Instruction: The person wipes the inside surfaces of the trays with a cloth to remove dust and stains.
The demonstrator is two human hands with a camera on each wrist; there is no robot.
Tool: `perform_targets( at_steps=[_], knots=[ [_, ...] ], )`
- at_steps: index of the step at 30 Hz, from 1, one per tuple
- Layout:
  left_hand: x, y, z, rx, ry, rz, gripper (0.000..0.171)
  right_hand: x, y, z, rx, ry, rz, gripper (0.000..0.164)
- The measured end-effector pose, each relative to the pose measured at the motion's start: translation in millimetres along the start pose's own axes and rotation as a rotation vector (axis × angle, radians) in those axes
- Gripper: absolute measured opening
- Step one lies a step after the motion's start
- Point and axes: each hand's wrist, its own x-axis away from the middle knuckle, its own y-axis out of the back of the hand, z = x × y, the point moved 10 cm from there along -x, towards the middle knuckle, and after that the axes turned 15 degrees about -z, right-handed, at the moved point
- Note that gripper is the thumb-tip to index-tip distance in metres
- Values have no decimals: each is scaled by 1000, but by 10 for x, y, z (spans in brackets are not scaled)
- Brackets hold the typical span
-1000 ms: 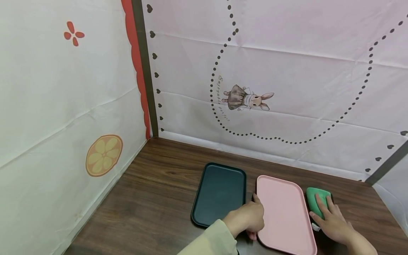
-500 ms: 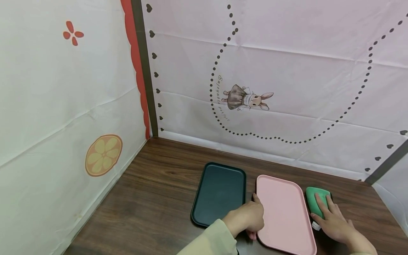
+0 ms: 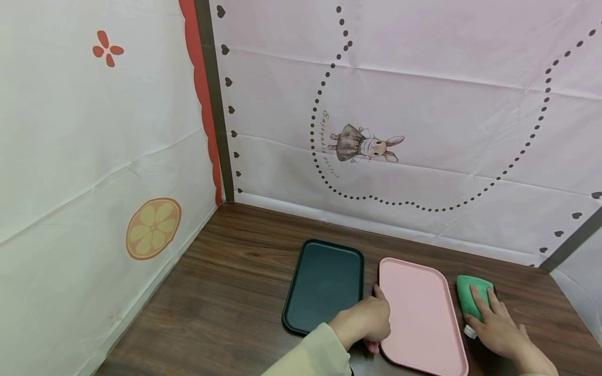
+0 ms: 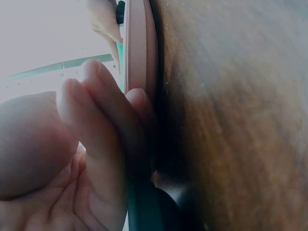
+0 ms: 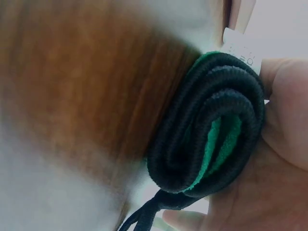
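In the head view my left hand (image 3: 364, 319) lies between the dark teal tray (image 3: 326, 282) and the pink tray (image 3: 420, 313), its index finger along the pink tray's left edge. The left wrist view shows loosely bent fingers (image 4: 98, 110) beside the pink tray's rim (image 4: 137, 48). My right hand (image 3: 500, 330) holds a folded green towel (image 3: 467, 298), thumb on the near left side and fingers over the top. Up close, the towel (image 5: 204, 115) is rolled in layers with black edging, a white tag (image 5: 243, 50) and a black loop (image 5: 149, 211).
Both trays lie flat on a dark wooden table (image 3: 211, 282). A white printed cloth wall (image 3: 141, 130) closes the left side, and a pinkish one with a rabbit picture (image 3: 364, 143) stands behind.
The green towel and my right hand have shifted slightly to the right, widening the gap to the pink tray. My left hand and both trays stay where they were.
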Motion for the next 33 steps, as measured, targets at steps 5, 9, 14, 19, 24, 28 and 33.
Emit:
perform_targets(
  at_steps=[5,9,14,19,24,28,33],
  knots=[
    [13,4,-6,-23,-4,-8,81,18,8,15,4,0,-10,84],
    [17,17,-28,-33,-4,-20,81,26,36,22,14,0,-27,85],
    [24,33,-52,-37,2,-39,81,21,68,9,7,-20,-43,87],
    [44,49,-69,-27,2,-45,81,10,104,-11,17,-43,-51,93],
    [52,130,-78,-4,-7,-61,82,-4,175,63,14,-37,-96,93],
    [57,240,-56,36,-32,-61,80,-12,232,243,-9,-5,-147,89],
    [60,490,-21,108,-127,-117,71,-21,255,581,-44,57,-220,83]
  ],
)
